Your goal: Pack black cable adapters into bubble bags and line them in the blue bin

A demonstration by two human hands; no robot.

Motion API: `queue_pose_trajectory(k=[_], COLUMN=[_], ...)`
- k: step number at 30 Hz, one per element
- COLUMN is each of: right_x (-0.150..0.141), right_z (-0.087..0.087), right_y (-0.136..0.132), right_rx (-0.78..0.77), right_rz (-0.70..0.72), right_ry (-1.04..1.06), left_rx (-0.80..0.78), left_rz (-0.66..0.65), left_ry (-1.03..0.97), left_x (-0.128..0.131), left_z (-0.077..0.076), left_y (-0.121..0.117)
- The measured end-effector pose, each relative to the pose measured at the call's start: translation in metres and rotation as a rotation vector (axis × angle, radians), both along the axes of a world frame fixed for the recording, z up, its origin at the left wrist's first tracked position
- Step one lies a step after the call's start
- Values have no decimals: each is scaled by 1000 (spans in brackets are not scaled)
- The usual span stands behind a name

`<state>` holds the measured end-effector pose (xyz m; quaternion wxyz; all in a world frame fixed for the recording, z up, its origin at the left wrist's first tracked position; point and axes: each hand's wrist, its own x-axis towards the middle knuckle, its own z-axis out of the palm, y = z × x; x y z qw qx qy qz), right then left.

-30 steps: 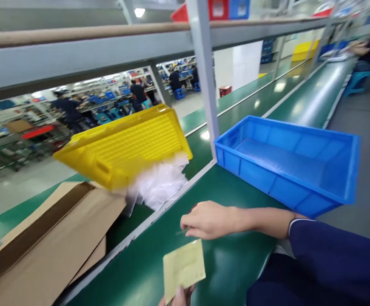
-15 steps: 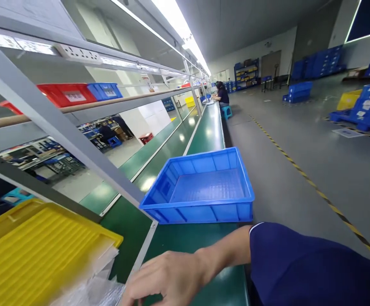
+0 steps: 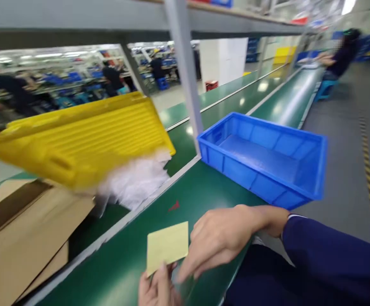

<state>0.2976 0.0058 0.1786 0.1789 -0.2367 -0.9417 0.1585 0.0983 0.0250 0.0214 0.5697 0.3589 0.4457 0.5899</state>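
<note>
At the bottom of the head view, my left hand (image 3: 159, 289) pinches a pale yellow rectangular card (image 3: 167, 247) between thumb and fingers, tilted above the green work surface (image 3: 121, 259). Just right of the card is my right hand (image 3: 218, 240), its fingers bent and held together, pointing down toward the left hand. A faint, see-through patch shows under its blurred fingertips, and I cannot make out what it is. A small red mark (image 3: 174, 206) lies on the surface behind the card.
A blue plastic bin (image 3: 261, 170) stands beyond my right hand. On the left, a yellow tray (image 3: 108, 136) leans over crumpled clear plastic bags (image 3: 137, 180) and flat cardboard (image 3: 28, 238). A metal post (image 3: 185, 72) rises by the bin. A person (image 3: 344, 55) sits farther along the bench.
The view has swung left and down. My left hand has come into view holding the yellow card. My right hand, earlier over the bench edge near the plastic bags, is now beside the card.
</note>
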Motion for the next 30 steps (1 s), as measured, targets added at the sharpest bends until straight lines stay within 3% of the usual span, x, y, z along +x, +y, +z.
queue_pose_trajectory(k=[3,8,12,18,30], right_x=[0,-9,-12,-15,-14], right_z=[-5,-11,-14,-18,-21], right_y=[5,10,18,31,40], right_rx=[104,224,133,-61,25], right_rz=[-37,-142,-330,-502,-560], right_ry=[-36,-69,-21,110,9], left_rx=[4,-5,10,40,51], left_rz=[134,127,126,155,175], left_ry=[-80,-150,-136,-115,-81], left_x=[6,12,8,9,6], left_z=[9,17,12,12,8], left_y=[-11,-16,-16,-16,-21])
